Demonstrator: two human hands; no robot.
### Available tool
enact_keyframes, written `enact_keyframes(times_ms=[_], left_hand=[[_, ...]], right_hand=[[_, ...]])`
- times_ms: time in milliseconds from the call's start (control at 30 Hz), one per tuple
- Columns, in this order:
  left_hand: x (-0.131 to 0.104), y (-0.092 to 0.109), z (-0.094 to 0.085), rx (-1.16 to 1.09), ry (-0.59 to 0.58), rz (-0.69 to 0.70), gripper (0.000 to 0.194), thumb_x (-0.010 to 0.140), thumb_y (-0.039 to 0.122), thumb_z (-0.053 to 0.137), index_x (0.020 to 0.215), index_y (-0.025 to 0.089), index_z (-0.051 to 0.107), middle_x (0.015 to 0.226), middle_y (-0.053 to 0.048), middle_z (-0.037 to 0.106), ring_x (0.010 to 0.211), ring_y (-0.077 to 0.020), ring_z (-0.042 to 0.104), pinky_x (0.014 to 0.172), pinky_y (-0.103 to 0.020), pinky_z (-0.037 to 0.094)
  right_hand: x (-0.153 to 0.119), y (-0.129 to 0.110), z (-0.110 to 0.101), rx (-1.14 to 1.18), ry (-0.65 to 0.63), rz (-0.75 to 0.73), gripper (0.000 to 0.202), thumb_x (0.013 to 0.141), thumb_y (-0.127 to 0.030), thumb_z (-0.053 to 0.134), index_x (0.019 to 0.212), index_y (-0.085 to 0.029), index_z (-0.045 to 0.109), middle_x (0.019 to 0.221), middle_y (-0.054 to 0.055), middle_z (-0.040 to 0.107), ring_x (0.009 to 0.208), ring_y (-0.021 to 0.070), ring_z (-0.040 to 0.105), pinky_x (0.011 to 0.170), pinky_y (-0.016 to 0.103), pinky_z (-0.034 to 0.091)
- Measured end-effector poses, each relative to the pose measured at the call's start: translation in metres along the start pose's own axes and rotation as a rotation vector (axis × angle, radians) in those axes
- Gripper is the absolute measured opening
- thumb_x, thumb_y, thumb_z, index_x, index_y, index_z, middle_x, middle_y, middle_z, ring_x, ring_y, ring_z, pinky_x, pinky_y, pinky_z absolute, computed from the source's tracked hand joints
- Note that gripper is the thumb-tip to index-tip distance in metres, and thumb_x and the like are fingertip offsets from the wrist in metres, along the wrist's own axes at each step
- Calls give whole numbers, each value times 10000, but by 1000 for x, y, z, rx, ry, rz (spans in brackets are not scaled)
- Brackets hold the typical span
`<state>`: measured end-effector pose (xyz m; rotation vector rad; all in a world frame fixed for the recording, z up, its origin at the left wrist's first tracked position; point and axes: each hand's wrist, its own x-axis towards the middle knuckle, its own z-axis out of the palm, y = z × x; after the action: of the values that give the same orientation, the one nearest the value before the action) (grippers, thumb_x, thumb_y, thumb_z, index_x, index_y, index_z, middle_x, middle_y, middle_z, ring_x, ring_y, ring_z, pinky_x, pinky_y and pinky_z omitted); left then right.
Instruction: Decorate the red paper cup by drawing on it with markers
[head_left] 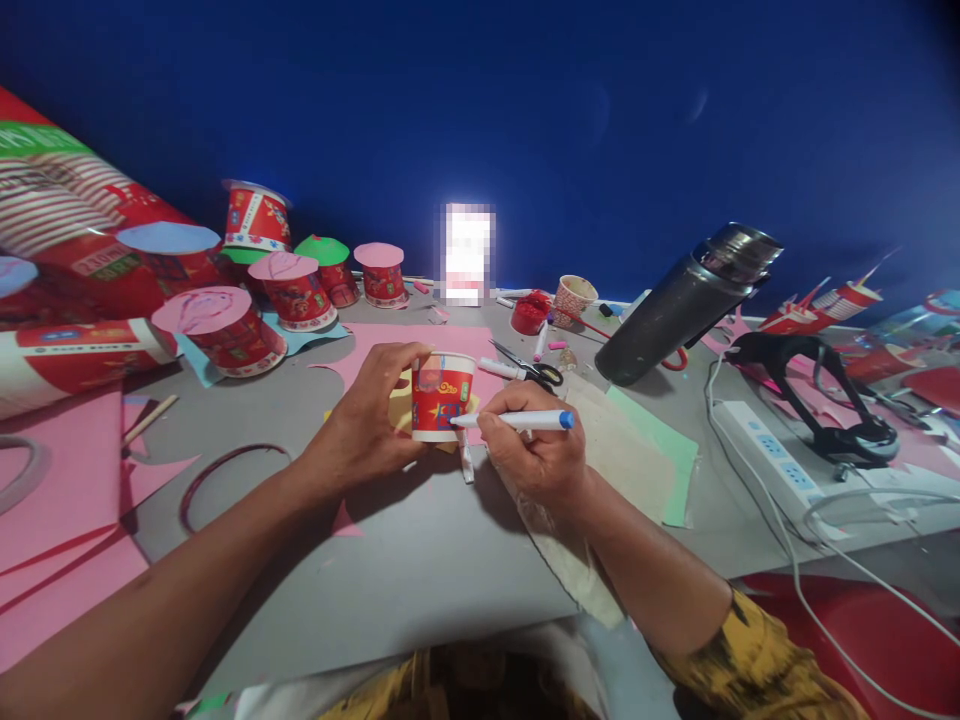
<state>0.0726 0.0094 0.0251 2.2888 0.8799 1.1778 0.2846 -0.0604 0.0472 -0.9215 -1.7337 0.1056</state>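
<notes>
The fingers of the left hand (379,415) grip a red patterned paper cup (440,398), held upright; its inside cannot be seen. The fingers of the right hand (536,440) pinch a white marker pen with a blue end (525,420), its tip at the cup's front. Beyond the cup, to the right, a small red container (529,318) holds shredded red material, with a cream patterned paper cup (576,296) close by. Left of the cup, red cups with pink paper discs (291,290) stand on the grey table (442,560); farther right leans a dark metal flask (679,305).
</notes>
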Motion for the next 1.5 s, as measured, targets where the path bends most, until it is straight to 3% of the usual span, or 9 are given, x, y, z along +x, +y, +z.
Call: enact_keyframes(times_ms=[167, 367, 567, 767, 1033, 1267, 1500], left_hand=[[0, 1, 0, -15, 5, 5, 673, 777, 370, 873, 1366, 296, 554, 1328, -111, 623, 1226, -330, 663, 1026, -582, 631], [0, 0, 0, -10, 4, -2, 688, 765, 379, 887, 1361, 290, 555, 1338, -115, 625, 1241, -339, 661, 1035, -588, 627], [1, 4, -2, -37, 1, -55, 696, 718, 396, 908, 1329, 293, 592, 1327, -109, 643, 1234, -344, 670, 1037, -589, 631], [1, 1, -1, -18, -5, -27, 683, 750, 404, 894, 1341, 290, 570, 1329, -111, 634, 1244, -340, 665, 1049, -590, 627], [1, 0, -2, -5, -6, -16, 708, 750, 371, 887, 1371, 293, 557, 1348, -122, 629, 1256, -354, 671, 1031, -603, 637], [0, 0, -3, -121, 7, -117, 778, 722, 341, 896, 1419, 305, 553, 1449, -125, 603, 1291, -356, 687, 1098, -600, 605], [2, 7, -10, -457, -84, -349, 977, 675, 359, 972, 1538, 314, 516, 1555, -150, 591, 1377, -404, 648, 1105, -570, 595]], right_hand=[[1, 1, 0, -13, 55, -38, 141, 968, -153, 638, 855, -231, 668, 738, -1, 745, 659, 149, 688, 657, 280, 542], [2, -1, -2, 21, -34, 28, 149, 953, -175, 634, 818, -230, 666, 719, -2, 727, 604, 144, 657, 613, 279, 529], [1, 0, -1, -4, 16, 19, 150, 974, -208, 631, 833, -230, 678, 738, 5, 737, 650, 157, 678, 653, 295, 546], [0, -1, -1, -8, -26, 23, 166, 960, -188, 620, 809, -241, 663, 705, -7, 724, 580, 135, 640, 567, 269, 513], [1, -2, -1, 51, -11, 24, 143, 949, -153, 647, 827, -226, 660, 737, -6, 729, 617, 136, 667, 605, 260, 520], [-6, 10, 1, 188, 154, 197, 117, 1044, -302, 638, 968, -231, 690, 762, -16, 720, 639, 140, 672, 632, 280, 536], [-5, 33, 8, 253, 245, 337, 199, 1077, -422, 609, 1122, -256, 710, 774, -20, 752, 600, 125, 640, 555, 254, 497]])
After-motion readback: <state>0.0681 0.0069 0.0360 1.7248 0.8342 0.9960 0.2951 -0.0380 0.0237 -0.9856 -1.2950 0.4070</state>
